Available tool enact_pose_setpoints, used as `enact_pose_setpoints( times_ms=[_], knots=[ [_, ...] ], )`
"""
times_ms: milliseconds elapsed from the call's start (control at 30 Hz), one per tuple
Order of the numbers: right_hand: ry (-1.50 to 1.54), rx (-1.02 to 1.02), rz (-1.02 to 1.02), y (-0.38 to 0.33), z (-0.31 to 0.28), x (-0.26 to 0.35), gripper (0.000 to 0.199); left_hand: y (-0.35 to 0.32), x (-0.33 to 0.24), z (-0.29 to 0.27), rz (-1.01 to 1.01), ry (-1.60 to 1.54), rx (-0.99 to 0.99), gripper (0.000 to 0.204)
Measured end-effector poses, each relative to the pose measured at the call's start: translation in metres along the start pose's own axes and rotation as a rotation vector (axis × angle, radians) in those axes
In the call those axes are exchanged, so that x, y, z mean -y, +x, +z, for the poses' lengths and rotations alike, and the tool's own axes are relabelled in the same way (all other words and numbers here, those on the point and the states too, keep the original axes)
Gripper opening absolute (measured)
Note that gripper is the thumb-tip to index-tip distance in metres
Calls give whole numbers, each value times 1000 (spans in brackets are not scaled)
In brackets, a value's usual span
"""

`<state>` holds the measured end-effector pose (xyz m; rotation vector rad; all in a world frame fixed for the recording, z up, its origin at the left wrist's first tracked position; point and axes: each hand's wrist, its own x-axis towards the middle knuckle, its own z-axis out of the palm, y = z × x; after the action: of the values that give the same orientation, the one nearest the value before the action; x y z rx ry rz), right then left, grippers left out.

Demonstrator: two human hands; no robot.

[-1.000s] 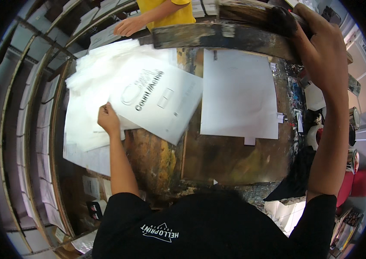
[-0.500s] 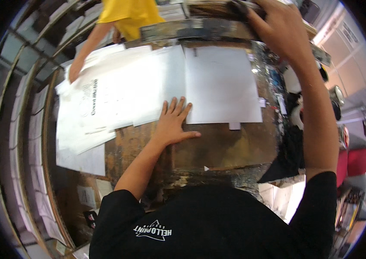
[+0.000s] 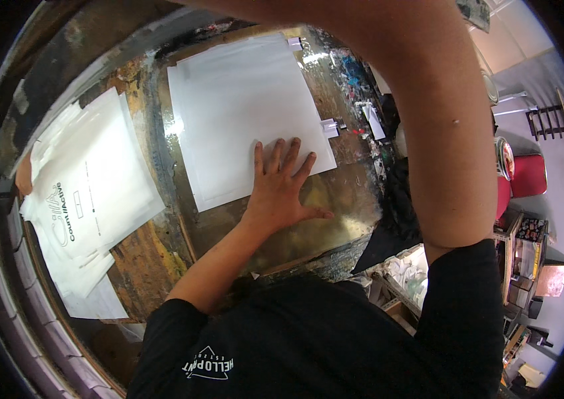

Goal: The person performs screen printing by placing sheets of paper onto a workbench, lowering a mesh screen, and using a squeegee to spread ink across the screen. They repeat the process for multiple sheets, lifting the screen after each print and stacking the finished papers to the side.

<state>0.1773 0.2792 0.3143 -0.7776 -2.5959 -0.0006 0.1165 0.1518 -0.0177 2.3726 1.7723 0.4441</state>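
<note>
My left hand (image 3: 278, 193) lies flat with fingers spread, its fingertips on the near edge of a blank white bag or sheet (image 3: 238, 110). That white piece lies flat on the brown, glossy board (image 3: 255, 236), its right side against small white tabs (image 3: 330, 128). My right forearm (image 3: 428, 113) reaches up across the right side and leaves the picture at the top, so the right hand is hidden from view. On the left lies a loose pile of white printed bags (image 3: 95, 179) with dark print. At its far left edge is another person's hand (image 3: 24, 174).
A dark, paint-stained frame bar (image 3: 69, 60) stands raised at upper left. Shelves with white stacks (image 3: 19, 292) line the left. A black cloth (image 3: 388, 243) hangs by the board's near right corner; a red chair (image 3: 528, 176) and cans (image 3: 505, 156) stand beyond the right.
The view has turned, so the table appears rotated. My right hand has gone out of the top of the picture. The left hand's fingers now rest on the blank white piece instead of beside it.
</note>
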Motion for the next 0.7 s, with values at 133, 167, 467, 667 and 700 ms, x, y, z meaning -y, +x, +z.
enact_pose_setpoints(
  times_ms=[133,167,467,667,700],
  knots=[
    [43,66,66,4,-6,8,64,-3,5,3,66,-19,-35,121],
    [61,86,83,6,-10,13,64,-5,6,6,54,1,-7,122],
    [-147,-110,83,-4,10,31,64,-15,11,-60,-119,-256,-469,103],
    [2,308,-72,-51,59,-4,45,-122,67,-164,-378,-1168,-845,94],
    [-3,330,-112,-64,74,-6,44,-137,68,-154,-486,-986,-719,96]
  ],
)
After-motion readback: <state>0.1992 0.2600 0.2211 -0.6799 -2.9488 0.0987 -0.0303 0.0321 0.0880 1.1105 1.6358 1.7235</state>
